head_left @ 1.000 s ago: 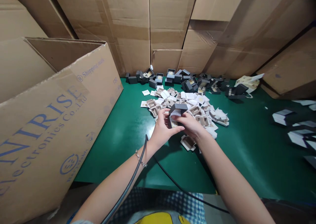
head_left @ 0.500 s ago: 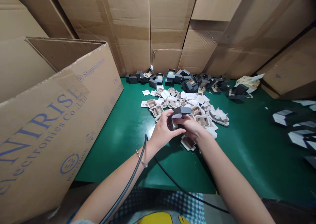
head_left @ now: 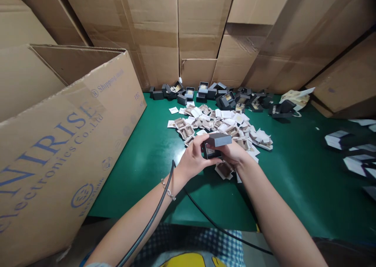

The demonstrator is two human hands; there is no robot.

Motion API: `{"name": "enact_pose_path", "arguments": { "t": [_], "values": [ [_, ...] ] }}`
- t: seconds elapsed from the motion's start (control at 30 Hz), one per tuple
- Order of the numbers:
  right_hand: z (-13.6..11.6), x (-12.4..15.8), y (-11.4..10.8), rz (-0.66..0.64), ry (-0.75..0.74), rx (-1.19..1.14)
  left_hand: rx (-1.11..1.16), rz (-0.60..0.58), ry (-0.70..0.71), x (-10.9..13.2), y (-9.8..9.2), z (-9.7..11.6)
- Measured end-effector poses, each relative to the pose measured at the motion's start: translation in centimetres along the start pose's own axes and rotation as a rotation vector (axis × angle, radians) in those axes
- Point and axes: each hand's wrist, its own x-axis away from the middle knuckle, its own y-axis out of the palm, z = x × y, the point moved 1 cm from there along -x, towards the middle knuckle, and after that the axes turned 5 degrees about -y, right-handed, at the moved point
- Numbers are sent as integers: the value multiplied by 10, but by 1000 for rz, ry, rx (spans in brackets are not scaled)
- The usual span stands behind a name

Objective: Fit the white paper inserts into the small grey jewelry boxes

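A small dark grey hinged box (head_left: 217,142) is held between both hands over the green table (head_left: 293,180), its lid nearly level over the base. My left hand (head_left: 194,158) grips the box's left side with fingers curled round it. On the right side, my right hand (head_left: 235,152) holds the same box. Just behind the hands lies a heap of beige and white card inserts (head_left: 223,124). One insert (head_left: 225,169) lies on the table under my right wrist.
Several open dark boxes (head_left: 205,91) stand along the back against a cardboard wall. A large open carton (head_left: 58,133) stands at the left. Flat grey and white pieces (head_left: 352,153) lie at the right. A black cable (head_left: 164,204) runs across my left forearm.
The box's lid has swung down from raised to almost flat over the base. Both hands with the box have drawn slightly toward me and lower.
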Motion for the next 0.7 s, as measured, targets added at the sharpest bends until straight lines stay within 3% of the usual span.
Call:
{"name": "enact_pose_path", "arguments": {
  "t": [0.17,0.3,0.37,0.43,0.53,0.63,0.7],
  "values": [
    [2,-3,2,-22,87,-122,113,135,-183,-1,5,4],
    [4,-5,5,47,114,-273,342,379,-293,-10,-2,18],
    [6,-8,6,99,112,-236,442,495,-338,-15,-9,21],
    [11,-10,6,161,92,-35,521,575,-414,-18,-16,21],
    [17,-10,10,179,-83,574,580,631,-507,-21,-21,17],
    [21,-6,17,-15,-233,1139,588,619,-473,-21,-20,17],
    [24,-3,20,-131,-215,1306,591,596,-428,-21,-18,19]
  ]
}}
